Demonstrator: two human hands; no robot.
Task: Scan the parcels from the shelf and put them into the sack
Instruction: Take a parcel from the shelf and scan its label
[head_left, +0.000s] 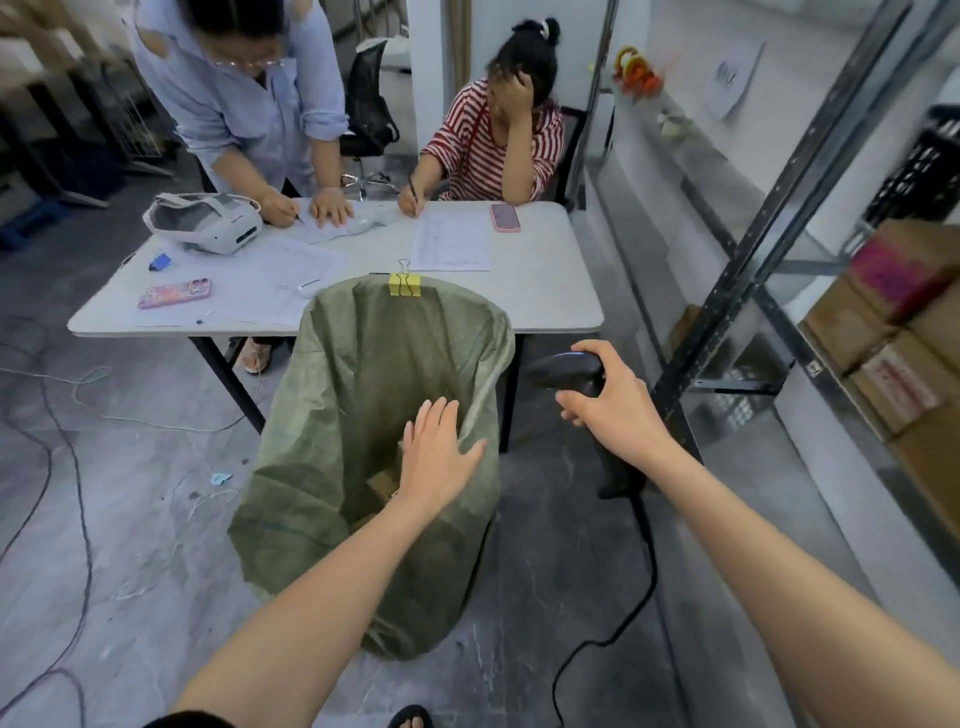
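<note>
Mostly hidden: parcel (383, 481) inside sack (358, 374); left grip (439, 452) spread, right grip (618, 408) clutching scanner (566, 370).

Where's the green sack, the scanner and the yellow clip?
green sack (332, 395), head view, inside wall.
scanner (565, 371), head view, black head.
yellow clip (404, 285), head view, clip body.

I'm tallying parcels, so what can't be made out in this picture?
Head view.
In the sack: left hand and folds hide all but a brown corner.
The scanner's trigger: covered by the right hand.
The boxes on the shelf: blurred, cut by right edge.
The papers on the table: writing too small.
</note>
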